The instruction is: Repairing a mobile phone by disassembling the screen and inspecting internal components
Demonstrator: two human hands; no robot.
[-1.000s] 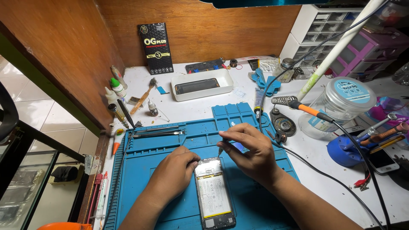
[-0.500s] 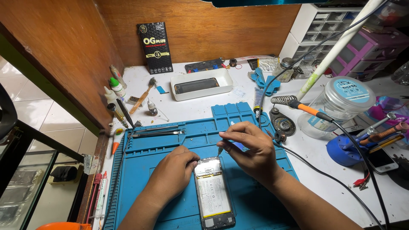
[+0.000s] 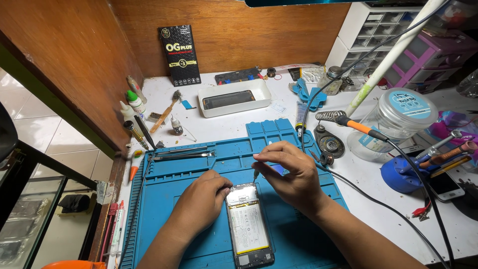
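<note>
Currently the phone (image 3: 249, 225) lies opened on the blue mat (image 3: 164, 199). Left hand (image 3: 201, 201) steadies its edge; right hand (image 3: 294, 174) pinches a small tool (image 3: 256, 174) at the top, so internal work remains.

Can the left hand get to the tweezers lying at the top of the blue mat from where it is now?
Probably yes. The left hand rests beside the opened phone, and only bare blue mat lies between it and the tweezers; nothing stands in the way.

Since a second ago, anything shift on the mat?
Barely. The right hand still pinches a small tool at the top edge of the opened phone; the left hand still steadies its left side. Phone, blue mat and tweezers stayed put.
</note>
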